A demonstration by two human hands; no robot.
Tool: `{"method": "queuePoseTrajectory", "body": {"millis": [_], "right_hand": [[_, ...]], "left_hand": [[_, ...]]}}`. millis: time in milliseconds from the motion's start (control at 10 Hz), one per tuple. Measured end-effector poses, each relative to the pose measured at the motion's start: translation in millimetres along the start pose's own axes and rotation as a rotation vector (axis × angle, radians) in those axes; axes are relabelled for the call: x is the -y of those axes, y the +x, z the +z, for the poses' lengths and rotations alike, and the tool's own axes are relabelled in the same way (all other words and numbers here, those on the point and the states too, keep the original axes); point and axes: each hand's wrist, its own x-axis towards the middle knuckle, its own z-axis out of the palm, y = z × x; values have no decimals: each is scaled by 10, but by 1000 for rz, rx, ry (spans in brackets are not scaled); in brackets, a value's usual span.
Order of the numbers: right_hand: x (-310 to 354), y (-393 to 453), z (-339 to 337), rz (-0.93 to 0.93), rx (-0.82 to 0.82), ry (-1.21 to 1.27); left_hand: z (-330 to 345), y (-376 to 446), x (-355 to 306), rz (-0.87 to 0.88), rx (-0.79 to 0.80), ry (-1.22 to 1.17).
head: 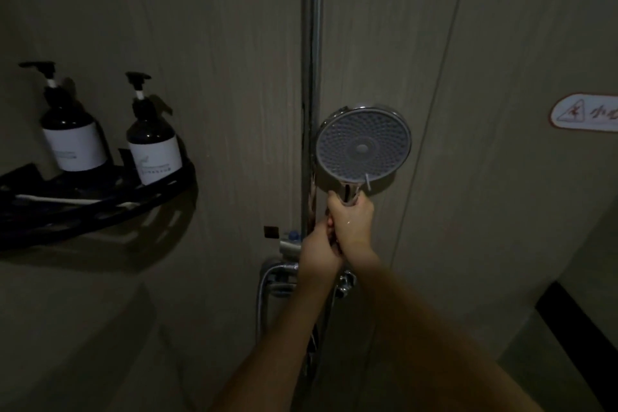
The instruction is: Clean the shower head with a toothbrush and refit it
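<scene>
Two hands meet at the shower head's (363, 143) handle: the right hand (351, 221) has its fingers curled tight round the chrome stem, and the left hand (319, 249) closes just below it, though on what I cannot tell. The head stands upright above the right fingers, long axis vertical, its round nozzle face turned toward the camera. Behind the fingers a rail (312, 43) runs up a dim grey wall (217, 60). Well left, two pump bottles (72, 130) stand on a black corner shelf (140, 192).
</scene>
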Motion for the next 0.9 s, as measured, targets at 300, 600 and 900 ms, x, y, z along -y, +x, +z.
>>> {"method": "queuePoseTrajectory", "body": {"millis": [300, 600, 900], "right_hand": [[141, -84, -112, 70, 125, -22], [283, -168, -157, 153, 147, -148], [265, -462, -649, 362, 316, -142]], "left_hand": [[-73, 38, -8, 7, 67, 7], [-88, -2, -14, -73, 109, -116], [0, -493, -219, -182, -146, -184]]}}
